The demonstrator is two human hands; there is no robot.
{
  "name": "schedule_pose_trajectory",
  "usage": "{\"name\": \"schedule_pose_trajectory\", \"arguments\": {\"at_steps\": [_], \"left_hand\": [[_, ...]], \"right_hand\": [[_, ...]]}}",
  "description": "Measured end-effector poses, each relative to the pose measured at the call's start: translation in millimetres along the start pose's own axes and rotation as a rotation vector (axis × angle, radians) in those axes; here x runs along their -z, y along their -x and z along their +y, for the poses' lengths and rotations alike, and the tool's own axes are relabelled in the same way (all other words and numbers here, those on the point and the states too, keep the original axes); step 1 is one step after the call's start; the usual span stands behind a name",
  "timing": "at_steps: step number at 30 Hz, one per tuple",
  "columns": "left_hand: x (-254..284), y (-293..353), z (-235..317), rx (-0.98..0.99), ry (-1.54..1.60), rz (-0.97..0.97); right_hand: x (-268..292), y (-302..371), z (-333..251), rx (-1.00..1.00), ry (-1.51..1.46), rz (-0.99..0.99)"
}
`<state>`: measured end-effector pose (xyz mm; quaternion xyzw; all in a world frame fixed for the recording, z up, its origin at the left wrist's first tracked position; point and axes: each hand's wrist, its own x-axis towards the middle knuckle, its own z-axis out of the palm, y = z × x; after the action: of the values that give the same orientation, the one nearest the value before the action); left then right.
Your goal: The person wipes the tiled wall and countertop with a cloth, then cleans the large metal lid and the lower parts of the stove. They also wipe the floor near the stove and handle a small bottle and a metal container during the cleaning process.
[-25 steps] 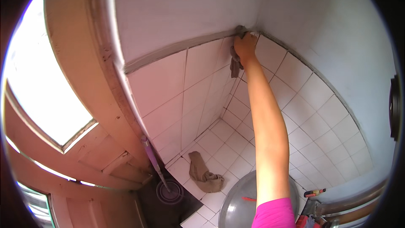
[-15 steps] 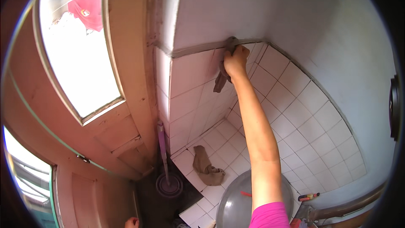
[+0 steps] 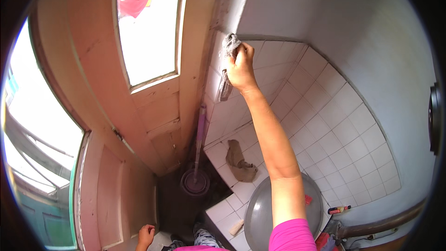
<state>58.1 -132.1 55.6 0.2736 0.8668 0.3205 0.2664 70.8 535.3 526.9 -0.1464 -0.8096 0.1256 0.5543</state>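
My right hand (image 3: 241,67) is stretched up and forward, its fingers closed around a bunched grey rag (image 3: 231,45). The rag presses against the wall corner at the top edge of the white tiles (image 3: 269,67), and a tail of it hangs below my fist. Low at the left, my left hand (image 3: 146,235) hangs beside the wooden door with its fingers curled in and nothing visible in them. A second, brownish cloth (image 3: 241,162) lies crumpled on the tiled ledge below my right arm.
A wooden door (image 3: 153,111) with a glass pane stands at the left. In the corner beside it, a purple-handled plunger or mop (image 3: 200,125) stands upright. A large round grey lid (image 3: 260,214), a brush (image 3: 236,227), a small bottle (image 3: 339,209) and a brown pipe (image 3: 385,225) are lower right.
My right hand has moved the rag leftward along the top tile edge to the outer wall corner. The view has turned left and down, and more of my left hand shows.
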Motion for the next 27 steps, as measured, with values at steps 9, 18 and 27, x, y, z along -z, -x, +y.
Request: {"name": "schedule_pose_trajectory", "arguments": {"at_steps": [9, 18, 27], "left_hand": [[27, 110, -71, 0.173, -0.006, 0.036], [13, 175, -87, 0.439, -0.009, -0.085], [17, 170, -88, 0.386, -0.079, -0.096]], "right_hand": [[-47, 168, -77, -0.977, -1.526, -0.518], [-209, 633, -44, -1.118, -0.182, -0.736], [-218, 645, -46, -1.201, -0.488, -0.599]]}}
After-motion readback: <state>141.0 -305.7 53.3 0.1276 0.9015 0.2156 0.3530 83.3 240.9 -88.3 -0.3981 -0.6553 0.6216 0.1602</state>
